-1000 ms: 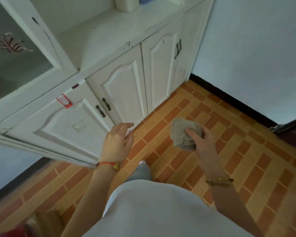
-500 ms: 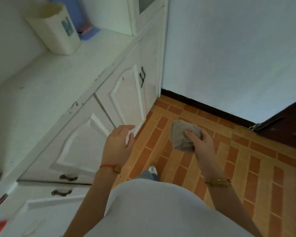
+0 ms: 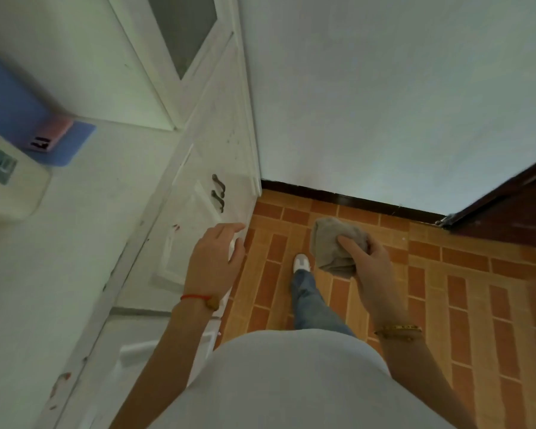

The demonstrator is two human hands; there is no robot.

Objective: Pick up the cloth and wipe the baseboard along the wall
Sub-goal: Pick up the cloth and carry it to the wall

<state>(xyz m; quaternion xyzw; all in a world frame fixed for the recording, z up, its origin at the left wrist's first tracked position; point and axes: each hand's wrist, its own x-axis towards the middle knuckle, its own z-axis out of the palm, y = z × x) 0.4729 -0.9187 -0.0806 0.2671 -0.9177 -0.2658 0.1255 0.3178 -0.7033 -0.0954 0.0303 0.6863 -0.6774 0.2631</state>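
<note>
The right hand [image 3: 372, 258] grips the bunched grey cloth [image 3: 334, 243] above the brick-patterned floor, the dark baseboard strip [image 3: 353, 198] running left to right along the wall's foot ahead and below it, nearer this hand than the empty, loosely open left hand [image 3: 214, 261].

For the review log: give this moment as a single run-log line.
stage: approach | right hand: grips cloth, above floor | left hand: open, holds nothing | baseboard: not yet touched

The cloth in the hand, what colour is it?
Greyish brown; the cloth shows best in the head view.
</note>
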